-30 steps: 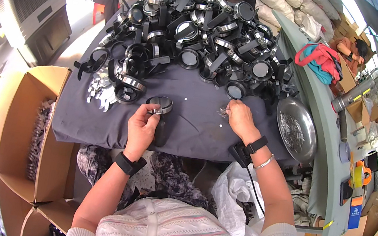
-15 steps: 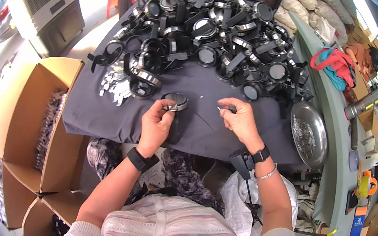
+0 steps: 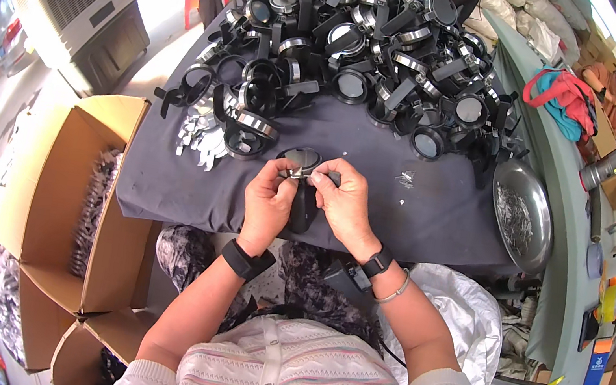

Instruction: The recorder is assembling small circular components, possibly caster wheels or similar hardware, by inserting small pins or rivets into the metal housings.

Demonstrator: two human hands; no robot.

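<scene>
Pinching near rim of round black piece [image 3: 302,159] with left hand [image 3: 269,199] at its 7 o'clock, and, equally near at 4 o'clock, gripping small dark object [image 3: 335,177] with right hand [image 3: 344,203], handle [image 3: 302,213] axis toward 6 o'clock.

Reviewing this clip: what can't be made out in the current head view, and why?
- Head view: the near rim of the round black piece, hidden by the left hand and right hand.
- Head view: the full shape of the dark object in the right hand, partly covered by its fingers.
- Head view: the slivers in the metal dish, too small to count.
- Head view: the lower cardboard box, cut off by the bottom edge.
</scene>
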